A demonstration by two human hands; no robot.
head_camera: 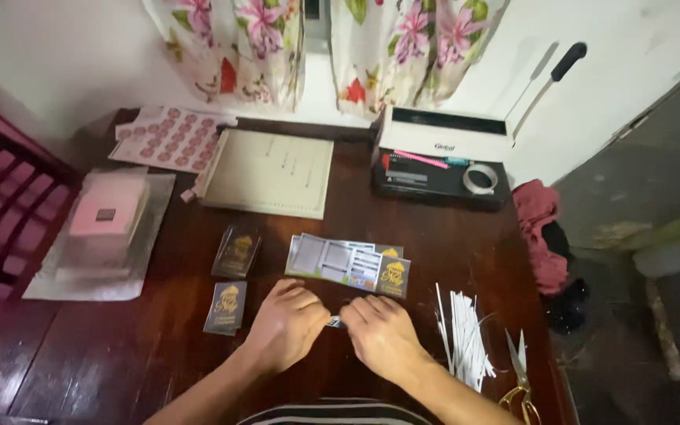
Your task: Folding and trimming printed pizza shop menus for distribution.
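Both hands, left (283, 323) and right (383, 334), pinch a small card (335, 321) between curled fingertips, bottom centre. Two finished stacks (230, 279) sit left; printed strips (348, 264) above await handling.

bare forearms, striped black-and-white top (332, 412)

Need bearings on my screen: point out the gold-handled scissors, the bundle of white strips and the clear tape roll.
gold-handled scissors (519, 378), head view, on the pivot.
bundle of white strips (463, 334), head view, mid-bundle.
clear tape roll (480, 179), head view, on its ring.
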